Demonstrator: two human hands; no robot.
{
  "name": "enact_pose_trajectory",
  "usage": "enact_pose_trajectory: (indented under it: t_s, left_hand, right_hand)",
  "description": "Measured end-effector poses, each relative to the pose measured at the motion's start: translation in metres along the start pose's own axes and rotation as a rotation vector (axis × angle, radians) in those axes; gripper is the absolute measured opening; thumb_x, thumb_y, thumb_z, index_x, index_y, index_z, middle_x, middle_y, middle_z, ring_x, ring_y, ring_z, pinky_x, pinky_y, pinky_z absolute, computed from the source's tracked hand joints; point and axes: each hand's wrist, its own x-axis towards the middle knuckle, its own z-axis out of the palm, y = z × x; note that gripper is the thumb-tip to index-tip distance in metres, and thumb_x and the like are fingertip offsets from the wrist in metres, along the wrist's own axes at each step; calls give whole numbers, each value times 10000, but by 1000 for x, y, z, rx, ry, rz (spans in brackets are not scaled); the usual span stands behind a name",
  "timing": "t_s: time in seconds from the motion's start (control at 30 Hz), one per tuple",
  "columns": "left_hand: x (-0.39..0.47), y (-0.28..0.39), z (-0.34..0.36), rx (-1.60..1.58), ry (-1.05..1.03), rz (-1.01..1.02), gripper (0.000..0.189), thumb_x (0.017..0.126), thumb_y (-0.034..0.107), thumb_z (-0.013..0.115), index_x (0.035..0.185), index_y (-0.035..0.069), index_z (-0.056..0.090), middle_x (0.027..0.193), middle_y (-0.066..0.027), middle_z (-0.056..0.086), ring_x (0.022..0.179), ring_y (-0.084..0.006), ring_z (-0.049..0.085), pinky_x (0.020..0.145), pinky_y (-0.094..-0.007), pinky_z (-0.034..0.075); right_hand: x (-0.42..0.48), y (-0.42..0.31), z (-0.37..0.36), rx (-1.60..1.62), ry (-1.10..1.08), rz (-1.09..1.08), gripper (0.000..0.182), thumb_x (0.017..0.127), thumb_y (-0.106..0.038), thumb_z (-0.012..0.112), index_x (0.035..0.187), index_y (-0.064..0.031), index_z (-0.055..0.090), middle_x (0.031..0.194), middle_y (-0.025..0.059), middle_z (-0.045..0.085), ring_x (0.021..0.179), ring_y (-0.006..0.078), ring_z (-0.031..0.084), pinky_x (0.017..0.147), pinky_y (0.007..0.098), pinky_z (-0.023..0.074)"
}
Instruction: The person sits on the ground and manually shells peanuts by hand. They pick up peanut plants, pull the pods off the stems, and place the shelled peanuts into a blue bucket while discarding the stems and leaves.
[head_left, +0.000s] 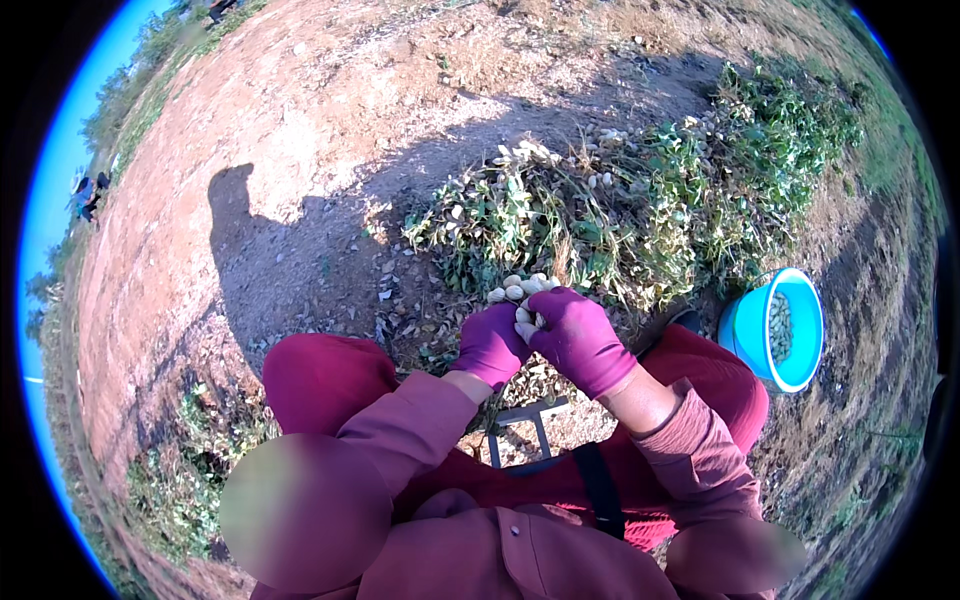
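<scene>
Both of my hands wear purple gloves and meet in front of my knees at a cluster of unshelled peanuts (523, 289). My left hand (491, 343) is closed around the lower part of the cluster, its fingers mostly hidden. My right hand (574, 334) grips pods at the cluster's right side, close against the left. Just beyond the hands lies a heap of uprooted peanut plants (615, 217) with pods among the leaves. A light-blue bucket (739, 322) partly filled with peanut pods (780, 328) is at the right, beside my knee.
A metal frame (541, 431) stands between my legs. More pulled plants (180, 487) lie at the lower left. Dry soil (315, 135) with scattered leaves stretches ahead. A person (86, 196) is far off at the left edge.
</scene>
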Motion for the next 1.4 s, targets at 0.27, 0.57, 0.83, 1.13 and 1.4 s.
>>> enact_pose_trajectory:
  t_s: [0.27,0.57,0.83,1.13,1.4]
  left_hand:
    - [18,-42,26,-381,-188,68,370,773,198,609,1074,-1,526,998,-123,588,905,-265,584,750,-355,448]
    - [-4,2,-42,-990,-293,101,433,799,84,642,1199,14,491,1098,-64,592,1007,-157,535,924,-310,390]
    - [-10,6,-74,-1446,-577,-50,666,725,174,737,1271,52,375,913,-55,550,829,-217,585,718,-372,492]
    - [-3,8,-58,-1830,-683,146,778,695,447,727,1205,-15,363,715,-90,568,562,-192,549,492,-336,439]
    - [-9,2,-52,-1826,-707,89,730,684,451,730,1184,29,406,782,-79,563,613,-183,560,524,-291,454]
  right_hand:
    - [-17,1,-22,452,264,-184,135,782,-79,649,895,-23,601,710,26,515,632,135,496,562,259,407]
    - [-126,131,-288,-580,1281,366,263,836,-225,616,1020,-42,573,1039,137,558,875,238,566,766,330,459]
    - [-108,160,-228,45,794,546,377,863,-289,583,1099,3,553,995,71,564,891,140,514,741,256,397]
    - [-5,22,-44,1072,-252,129,613,765,-285,726,1244,-37,435,1188,82,521,1123,180,481,970,332,371]
    - [27,-8,-28,1085,-344,-148,782,672,-258,805,1313,-76,397,1187,16,504,1076,128,475,939,299,390]
